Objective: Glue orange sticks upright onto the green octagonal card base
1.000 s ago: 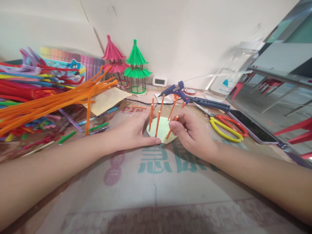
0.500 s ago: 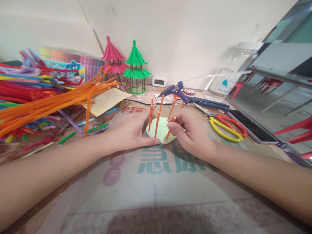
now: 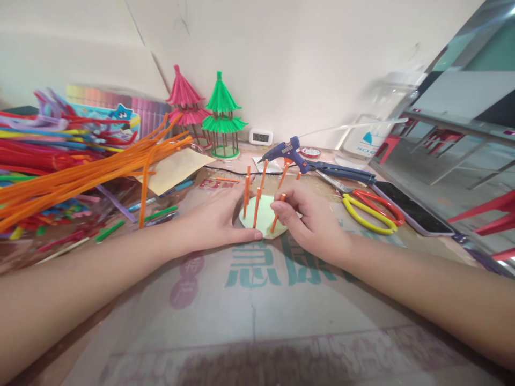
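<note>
A pale green disc [image 3: 263, 210] lies in front of me on the printed sheet, with several short orange sticks standing up around its edge. My left hand [image 3: 227, 217] steadies the disc from the left, thumb at its front rim and fingers curving round behind. Between thumb and forefinger my right hand [image 3: 308, 220] pinches the upper part of one orange stick [image 3: 277, 214] at the front right. That stick leans a little to the right, its foot at the disc. Some of the rear sticks are partly hidden behind my right hand.
Orange pipe cleaners [image 3: 88, 169] and other coloured ones heap up on the left. Behind stand a pink pagoda [image 3: 185, 99], a green pagoda [image 3: 223, 115] and a small clock [image 3: 260, 136]. A glue gun [image 3: 287, 153], scissors [image 3: 372, 212], phone [image 3: 412, 206] and clear bottle [image 3: 368, 128] lie or stand rightward.
The whole view has shifted slightly. Both hands keep nearly the same pose on the disc and the stick.
</note>
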### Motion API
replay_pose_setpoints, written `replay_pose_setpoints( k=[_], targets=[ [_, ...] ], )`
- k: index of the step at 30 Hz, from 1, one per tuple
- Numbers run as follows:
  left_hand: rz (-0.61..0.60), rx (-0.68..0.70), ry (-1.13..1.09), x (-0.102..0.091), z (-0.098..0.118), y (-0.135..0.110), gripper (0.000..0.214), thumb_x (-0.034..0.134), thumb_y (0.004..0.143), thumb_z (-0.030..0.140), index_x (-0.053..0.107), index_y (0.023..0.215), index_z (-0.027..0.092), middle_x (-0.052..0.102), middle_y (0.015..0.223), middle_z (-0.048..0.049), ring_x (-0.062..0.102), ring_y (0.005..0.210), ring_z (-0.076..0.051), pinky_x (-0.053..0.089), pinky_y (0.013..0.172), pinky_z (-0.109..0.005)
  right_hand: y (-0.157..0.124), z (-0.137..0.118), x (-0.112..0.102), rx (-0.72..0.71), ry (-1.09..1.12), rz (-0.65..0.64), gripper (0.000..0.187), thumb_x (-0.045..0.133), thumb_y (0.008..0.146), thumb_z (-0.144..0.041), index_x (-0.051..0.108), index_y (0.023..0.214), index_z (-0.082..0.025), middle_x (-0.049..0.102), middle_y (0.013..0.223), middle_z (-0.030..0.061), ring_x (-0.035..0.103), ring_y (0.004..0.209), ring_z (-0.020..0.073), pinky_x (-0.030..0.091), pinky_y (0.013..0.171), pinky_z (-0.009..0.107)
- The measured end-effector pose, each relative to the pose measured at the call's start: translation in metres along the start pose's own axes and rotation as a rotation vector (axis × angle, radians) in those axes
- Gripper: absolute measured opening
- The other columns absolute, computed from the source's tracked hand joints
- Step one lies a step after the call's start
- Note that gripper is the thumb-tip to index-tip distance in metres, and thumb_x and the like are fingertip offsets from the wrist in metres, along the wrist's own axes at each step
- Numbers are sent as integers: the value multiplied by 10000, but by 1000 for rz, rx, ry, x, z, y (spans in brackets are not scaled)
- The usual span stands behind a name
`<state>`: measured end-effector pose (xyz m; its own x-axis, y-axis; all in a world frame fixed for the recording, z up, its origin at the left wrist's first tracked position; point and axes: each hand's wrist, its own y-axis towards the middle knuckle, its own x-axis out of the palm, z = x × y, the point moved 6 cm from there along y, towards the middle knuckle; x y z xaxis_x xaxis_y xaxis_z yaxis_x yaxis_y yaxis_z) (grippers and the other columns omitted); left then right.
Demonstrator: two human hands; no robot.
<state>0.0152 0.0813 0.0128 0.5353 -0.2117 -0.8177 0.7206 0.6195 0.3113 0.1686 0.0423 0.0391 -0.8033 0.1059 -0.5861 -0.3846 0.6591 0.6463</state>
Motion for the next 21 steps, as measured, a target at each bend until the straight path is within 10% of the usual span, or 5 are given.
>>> replay_pose_setpoints(
  k=[21],
  targets=[
    [34,-5,18,-1,-4,-3,837,743,798,539,352,1490,274,477,1539,-98,449,1416,-346,432,1111,-465,-1,2,0,14,7,-27,197,493,1011,-343,491,854,-226,544,663,-46,479,545,102,359,542,242]
  ],
)
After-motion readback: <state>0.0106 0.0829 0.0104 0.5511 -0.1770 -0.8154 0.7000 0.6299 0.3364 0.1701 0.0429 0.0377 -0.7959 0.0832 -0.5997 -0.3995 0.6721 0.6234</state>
